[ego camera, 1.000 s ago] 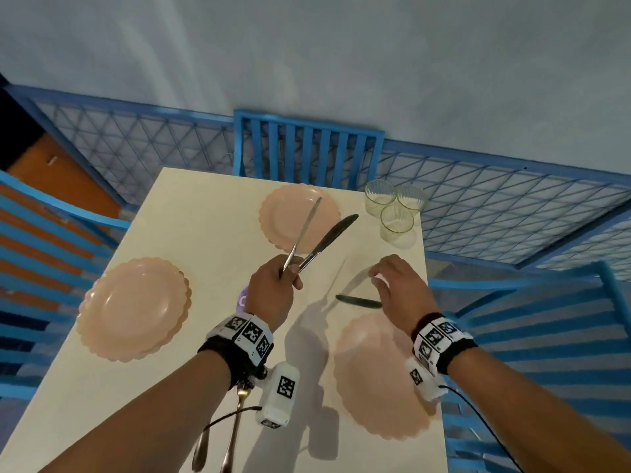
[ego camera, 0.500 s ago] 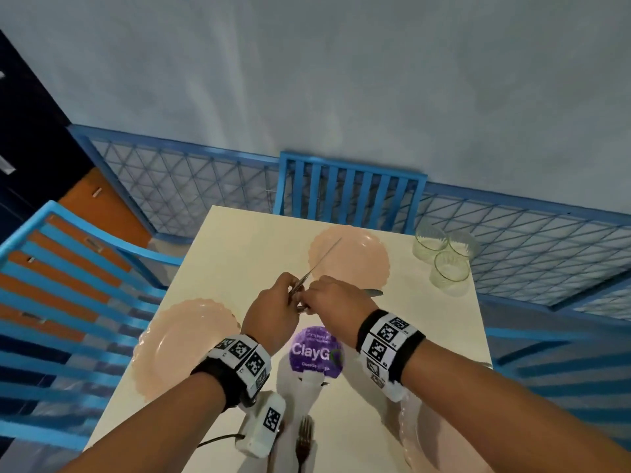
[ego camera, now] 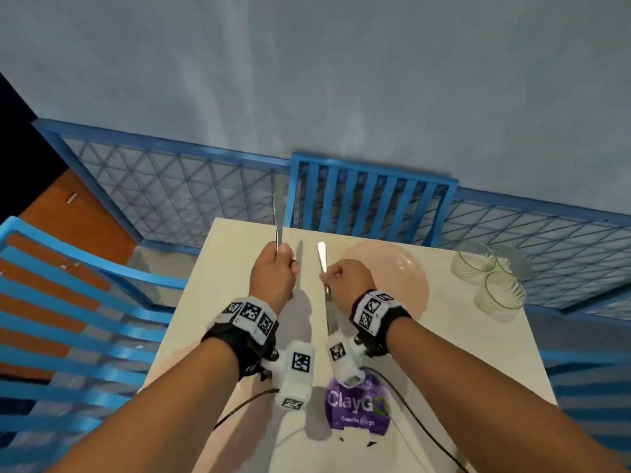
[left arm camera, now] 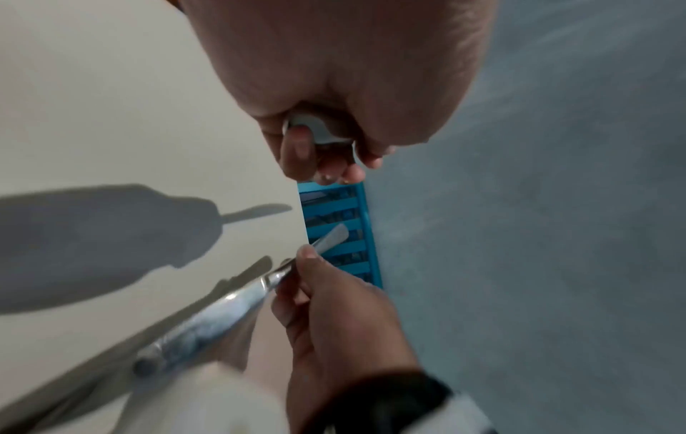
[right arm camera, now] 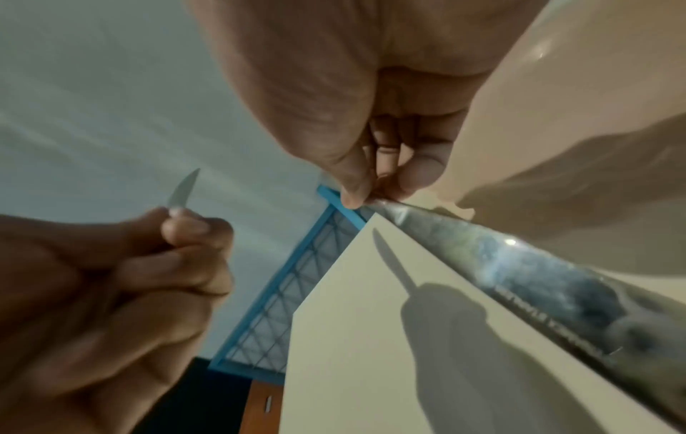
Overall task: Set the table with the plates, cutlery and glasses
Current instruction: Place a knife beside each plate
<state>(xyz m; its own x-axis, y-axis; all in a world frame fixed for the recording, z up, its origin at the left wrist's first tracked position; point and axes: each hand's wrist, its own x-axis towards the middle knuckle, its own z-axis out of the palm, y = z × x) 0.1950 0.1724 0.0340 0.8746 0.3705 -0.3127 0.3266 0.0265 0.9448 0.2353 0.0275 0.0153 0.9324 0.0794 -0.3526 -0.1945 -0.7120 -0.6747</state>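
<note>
Each hand holds one table knife above the cream table [ego camera: 239, 254]. My left hand [ego camera: 276, 264] grips a knife [ego camera: 278, 216] upright in a fist, blade pointing up; its tip [right arm camera: 183, 188] shows in the right wrist view. Just to the right, my right hand [ego camera: 336, 278] pinches the second knife [ego camera: 321, 256] between thumb and fingers, its thick end [ego camera: 329, 312] running back toward the wrist. That knife [left arm camera: 222, 317] fills the left wrist view and appears again [right arm camera: 519, 273] in the right wrist view. A pink plate [ego camera: 406, 281] lies behind the right hand. Three glasses [ego camera: 491, 285] stand at the far right corner.
A purple round sticker [ego camera: 358, 404] marks the table near me. A blue slatted chair [ego camera: 372, 199] stands at the far side, another blue chair [ego camera: 68, 302] on the left. Blue mesh railing [ego camera: 187, 192] runs behind. A pink plate edge [ego camera: 164, 363] shows under my left forearm.
The hands, together at the two knives half a second ago, have parted. The right hand now holds one knife and the left holds the other. The view has tilted up.
</note>
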